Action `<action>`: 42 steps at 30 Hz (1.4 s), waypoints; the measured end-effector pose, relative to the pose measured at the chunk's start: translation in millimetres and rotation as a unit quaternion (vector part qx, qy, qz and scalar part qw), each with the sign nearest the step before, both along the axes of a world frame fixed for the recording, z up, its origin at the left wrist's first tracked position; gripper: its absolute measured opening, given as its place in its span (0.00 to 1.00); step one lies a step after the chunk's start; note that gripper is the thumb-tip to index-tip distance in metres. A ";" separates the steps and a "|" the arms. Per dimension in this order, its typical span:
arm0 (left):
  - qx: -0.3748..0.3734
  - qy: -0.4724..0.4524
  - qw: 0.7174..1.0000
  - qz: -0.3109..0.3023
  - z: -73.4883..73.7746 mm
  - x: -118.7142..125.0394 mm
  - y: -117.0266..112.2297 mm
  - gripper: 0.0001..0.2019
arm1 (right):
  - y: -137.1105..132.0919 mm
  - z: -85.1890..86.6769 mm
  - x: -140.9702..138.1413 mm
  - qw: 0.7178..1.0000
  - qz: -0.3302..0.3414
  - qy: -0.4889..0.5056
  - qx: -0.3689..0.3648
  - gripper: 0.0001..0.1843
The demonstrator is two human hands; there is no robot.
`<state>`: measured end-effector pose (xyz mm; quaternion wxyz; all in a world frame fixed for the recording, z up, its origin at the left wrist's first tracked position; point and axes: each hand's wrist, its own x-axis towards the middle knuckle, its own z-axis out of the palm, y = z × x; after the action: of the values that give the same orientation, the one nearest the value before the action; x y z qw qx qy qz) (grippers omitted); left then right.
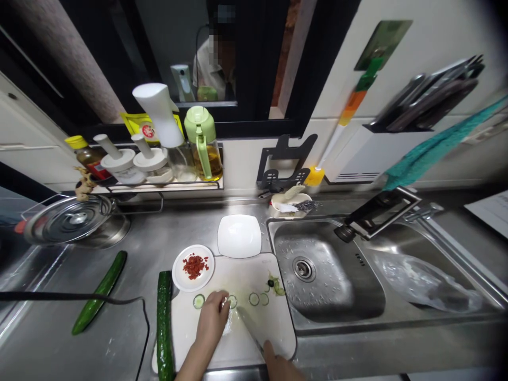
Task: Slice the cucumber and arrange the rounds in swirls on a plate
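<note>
On the white cutting board (190, 344), my left hand (212, 317) is closed, its fingertips at the edge of a cucumber slice (232, 302). My right hand (278, 365), at the bottom of the view, grips a kitchen knife (251, 329) whose tip points at that slice. Another cucumber slice (199, 301) lies left of my left hand. Toward the right of the board are thin cucumber rings (254, 299) and a small heap of green scraps (277, 286). A whole cucumber (164, 323) rests along the board's left edge.
A small plate of chopped red pieces (194, 266) and a white square dish (239, 236) stand at the board's far edge. A second cucumber (101, 291) and a black cable (145, 317) are at left. The sink (329, 286) adjoins the board's right side.
</note>
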<state>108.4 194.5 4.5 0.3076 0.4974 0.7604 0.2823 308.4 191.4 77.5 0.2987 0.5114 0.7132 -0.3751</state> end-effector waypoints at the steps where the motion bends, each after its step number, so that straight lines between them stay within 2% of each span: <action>1: 0.008 -0.004 1.000 -0.002 -1.6 0.0 -2.5 0.12 | 1.0 0.2 -1.7 1.000 0.001 0.003 0.003 0.35; 8: 0.023 -0.012 1.000 -0.001 -7.3 4.3 -11.6 0.13 | 9.4 4.4 -25.0 1.000 0.018 -0.008 0.009 0.41; 11: 0.029 -0.014 0.999 0.006 -8.6 5.0 -11.9 0.13 | 10.3 5.3 -31.0 1.000 0.018 -0.011 0.014 0.39; 17: 0.032 -0.021 0.999 0.008 -9.5 4.9 -12.2 0.13 | 6.4 -1.7 -31.5 0.999 0.020 0.009 0.034 0.35; 24: 0.029 -0.031 0.999 0.005 -7.7 4.3 -11.3 0.13 | 10.7 10.0 -40.7 1.000 0.007 -0.011 0.012 0.34; 31: 0.026 -0.035 0.999 0.004 -10.1 3.4 -11.3 0.13 | 7.5 3.3 -39.0 1.000 0.010 -0.002 0.023 0.33; 39: 0.020 -0.033 0.999 0.009 -5.9 3.5 -9.7 0.12 | 12.2 13.6 -44.5 1.000 -0.015 -0.007 0.008 0.33; 42: 0.019 -0.027 0.999 0.009 -4.5 3.7 -9.4 0.12 | 13.0 12.3 -46.6 0.999 -0.026 -0.015 -0.015 0.34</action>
<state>112.1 185.1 0.0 0.3159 0.4887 0.7507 0.3128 261.8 204.4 89.8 0.3068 0.5307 0.6896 -0.3857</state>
